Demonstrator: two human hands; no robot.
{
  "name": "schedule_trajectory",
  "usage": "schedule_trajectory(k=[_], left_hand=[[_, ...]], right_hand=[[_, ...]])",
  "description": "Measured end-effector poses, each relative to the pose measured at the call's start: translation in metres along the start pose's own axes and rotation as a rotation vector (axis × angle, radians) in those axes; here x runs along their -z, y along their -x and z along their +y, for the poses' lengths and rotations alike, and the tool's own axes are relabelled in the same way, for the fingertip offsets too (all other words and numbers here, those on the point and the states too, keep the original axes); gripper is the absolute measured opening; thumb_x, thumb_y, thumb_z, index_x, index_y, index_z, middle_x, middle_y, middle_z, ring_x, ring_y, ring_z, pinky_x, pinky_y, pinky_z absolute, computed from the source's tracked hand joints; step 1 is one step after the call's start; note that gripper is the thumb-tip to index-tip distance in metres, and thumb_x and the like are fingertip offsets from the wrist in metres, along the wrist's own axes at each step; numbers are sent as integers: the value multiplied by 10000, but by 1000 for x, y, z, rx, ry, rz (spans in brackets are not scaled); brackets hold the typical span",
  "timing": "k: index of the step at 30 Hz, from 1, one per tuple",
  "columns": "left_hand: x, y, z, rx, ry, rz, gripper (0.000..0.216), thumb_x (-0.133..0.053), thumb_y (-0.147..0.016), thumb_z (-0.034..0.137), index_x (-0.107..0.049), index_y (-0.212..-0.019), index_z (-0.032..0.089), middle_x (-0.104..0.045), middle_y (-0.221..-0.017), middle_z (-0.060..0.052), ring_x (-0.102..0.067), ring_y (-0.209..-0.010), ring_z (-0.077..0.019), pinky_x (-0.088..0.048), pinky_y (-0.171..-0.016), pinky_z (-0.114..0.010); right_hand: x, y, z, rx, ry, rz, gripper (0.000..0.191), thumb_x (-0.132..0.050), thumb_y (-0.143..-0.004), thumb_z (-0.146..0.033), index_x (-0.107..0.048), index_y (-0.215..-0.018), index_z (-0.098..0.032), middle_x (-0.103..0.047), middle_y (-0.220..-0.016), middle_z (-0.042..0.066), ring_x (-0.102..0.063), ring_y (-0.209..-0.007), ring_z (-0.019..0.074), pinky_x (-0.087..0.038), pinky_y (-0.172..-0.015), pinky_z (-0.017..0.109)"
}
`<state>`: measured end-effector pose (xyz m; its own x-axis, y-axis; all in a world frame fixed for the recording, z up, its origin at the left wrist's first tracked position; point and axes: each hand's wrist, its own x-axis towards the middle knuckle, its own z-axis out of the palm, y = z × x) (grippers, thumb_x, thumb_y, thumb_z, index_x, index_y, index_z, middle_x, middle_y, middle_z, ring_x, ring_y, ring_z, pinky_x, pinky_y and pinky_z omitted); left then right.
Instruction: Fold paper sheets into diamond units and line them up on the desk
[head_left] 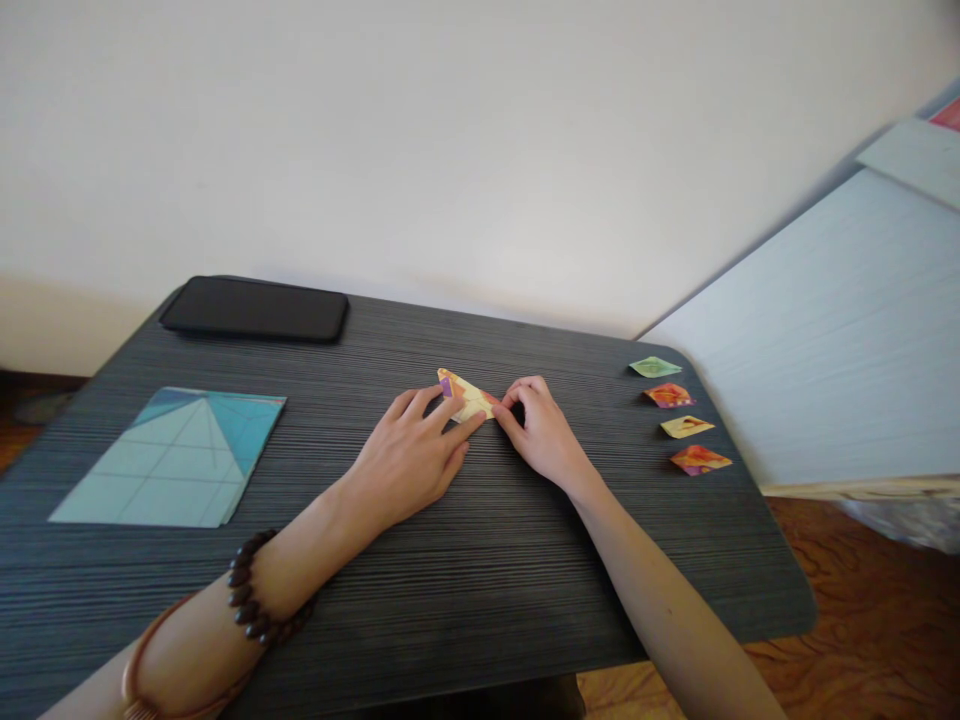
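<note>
A small folded piece of paper point(472, 400), pale yellow with orange and purple print, lies on the dark table between my two hands. My left hand point(409, 450) holds it down against the tabletop, with fingertips on its left and near parts. At the right corner, the thumb and index finger of my right hand point(544, 430) pinch the paper, the other fingers curled. My fingers cover part of its near edge and right tip. Dark beads and a copper-coloured bangle circle my left arm.
Several folded paper pieces stand in a column at the right, among them a green one point(655, 367) and an orange one point(700, 460). Teal printed sheets point(172, 460) lie at the left. Behind them rests a black phone-like slab point(255, 308). A wall borders the table's point(480, 600) back.
</note>
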<state>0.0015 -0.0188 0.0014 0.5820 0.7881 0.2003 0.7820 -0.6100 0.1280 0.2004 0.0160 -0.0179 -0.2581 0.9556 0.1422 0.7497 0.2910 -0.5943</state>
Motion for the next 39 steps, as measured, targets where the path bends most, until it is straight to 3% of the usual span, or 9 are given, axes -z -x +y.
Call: schedule_trajectory(k=[8, 16, 25, 35, 39], left_hand=[[0, 0, 0, -1, 9, -8, 385, -385, -915, 276, -494, -1283, 295, -526, -1248, -61, -417, -1181, -295, -378, -964, -476], [1, 0, 1, -2, -5, 9, 369, -404, -907, 268, -520, -1257, 286, -523, -1260, -58, -436, -1166, -287, -391, -967, -471], [3, -1, -1, -19, 16, 25, 340, -424, -895, 254, -572, -1201, 259, -560, -1225, -66, -471, -1167, -280, -430, -956, -461], [1, 2, -13, -73, 55, 19, 326, -423, -893, 259, -615, -1155, 224, -557, -1275, -59, -456, -1229, -259, -403, -1020, -429], [1, 3, -14, -85, 62, 26, 330, -439, -886, 254, -600, -1174, 234, -560, -1268, -60, -440, -1237, -266, -409, -1011, -444]], right_hand=[[1, 0, 4, 25, -60, -11, 44, -531, -830, -202, -527, -873, -212, -475, -990, 59, -528, -906, 184, -462, -831, 367], [-1, 3, -2, 40, -10, 36, 143, -572, -810, -315, -512, -882, -208, -478, -989, 66, -523, -960, 214, -448, -848, 394], [5, -1, 2, 14, -93, -26, 101, -543, -792, -199, -531, -892, -206, -474, -970, 46, -488, -716, 137, -459, -690, 314], [10, -2, 2, -9, -122, -73, 124, -507, -790, -162, -547, -899, -208, -478, -983, 42, -445, -626, 107, -446, -621, 282], [4, 1, -1, -3, -74, -12, 95, -526, -797, -211, -521, -892, -204, -478, -984, 48, -475, -657, 122, -455, -651, 303]])
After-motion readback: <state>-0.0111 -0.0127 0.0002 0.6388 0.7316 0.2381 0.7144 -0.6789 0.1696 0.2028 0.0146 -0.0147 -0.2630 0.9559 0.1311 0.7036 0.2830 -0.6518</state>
